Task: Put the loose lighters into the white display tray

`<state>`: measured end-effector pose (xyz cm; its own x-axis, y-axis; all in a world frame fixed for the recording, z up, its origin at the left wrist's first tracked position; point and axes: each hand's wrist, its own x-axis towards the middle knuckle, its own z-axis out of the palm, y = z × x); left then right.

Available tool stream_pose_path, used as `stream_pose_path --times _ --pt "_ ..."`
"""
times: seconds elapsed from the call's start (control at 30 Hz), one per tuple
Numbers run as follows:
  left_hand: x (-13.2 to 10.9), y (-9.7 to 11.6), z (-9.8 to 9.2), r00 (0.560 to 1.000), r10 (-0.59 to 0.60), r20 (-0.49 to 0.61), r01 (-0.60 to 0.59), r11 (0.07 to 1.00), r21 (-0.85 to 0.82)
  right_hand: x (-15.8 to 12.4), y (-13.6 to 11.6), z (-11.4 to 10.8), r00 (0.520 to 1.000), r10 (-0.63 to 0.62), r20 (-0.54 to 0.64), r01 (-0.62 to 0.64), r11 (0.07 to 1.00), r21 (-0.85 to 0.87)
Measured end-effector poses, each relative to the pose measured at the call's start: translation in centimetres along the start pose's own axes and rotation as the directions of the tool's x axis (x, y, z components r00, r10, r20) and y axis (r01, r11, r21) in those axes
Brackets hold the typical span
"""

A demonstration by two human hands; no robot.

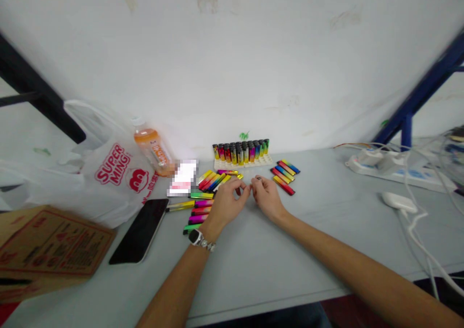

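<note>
My left hand (230, 200) is curled, its thumb and forefinger pinched beside my right hand. The fingers of my right hand (266, 195) are closed too, and a small dark tip (258, 177) shows at their top; whatever either hand holds is mostly hidden. Behind them, a white holder (242, 164) bears rows of upright, shiny coloured lighters (240, 154) with black tops. Several more lighters (200, 211) lie flat left of and partly behind my left hand. Another loose group of lighters (284, 177) lies just right of my right hand.
Along the left stand a cardboard box (54, 250), a white plastic bag (108, 183) and an orange drink bottle (154, 149). A black phone (139, 231) lies nearby, beside a blurred white card (183, 177). On the right are a power strip (398, 171), a white charger (398, 202) and cables.
</note>
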<state>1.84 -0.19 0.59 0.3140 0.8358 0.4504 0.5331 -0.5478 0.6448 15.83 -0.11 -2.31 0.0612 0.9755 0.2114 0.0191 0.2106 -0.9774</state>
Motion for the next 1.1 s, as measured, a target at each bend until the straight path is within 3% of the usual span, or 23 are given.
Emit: stream_pose_path --times 0.3,0.5,0.67,0.83,1.1 --pt "-0.1 -0.1 0.0 1.000 -0.001 0.023 0.001 1.000 0.000 0.1 0.6 0.1 1.000 0.018 -0.004 -0.018 1.000 0.009" --pt "0.0 -0.2 0.0 1.000 -0.006 -0.013 0.006 1.000 -0.002 0.0 -0.8 0.1 0.990 0.109 0.085 -0.124 0.974 0.192" --pt "0.1 -0.5 -0.2 0.998 -0.040 -0.053 0.040 0.999 0.017 0.1 -1.2 0.1 0.994 0.049 0.094 -0.067 0.977 0.202" --pt "0.0 -0.6 0.0 0.998 -0.029 -0.055 0.032 0.999 0.043 -0.1 -1.1 0.2 0.990 0.078 0.119 -0.105 0.965 0.240" --pt "0.0 -0.6 0.1 0.998 -0.024 -0.066 0.027 0.999 0.045 0.0 -1.7 0.2 0.940 0.318 0.122 -0.340 0.903 0.264"
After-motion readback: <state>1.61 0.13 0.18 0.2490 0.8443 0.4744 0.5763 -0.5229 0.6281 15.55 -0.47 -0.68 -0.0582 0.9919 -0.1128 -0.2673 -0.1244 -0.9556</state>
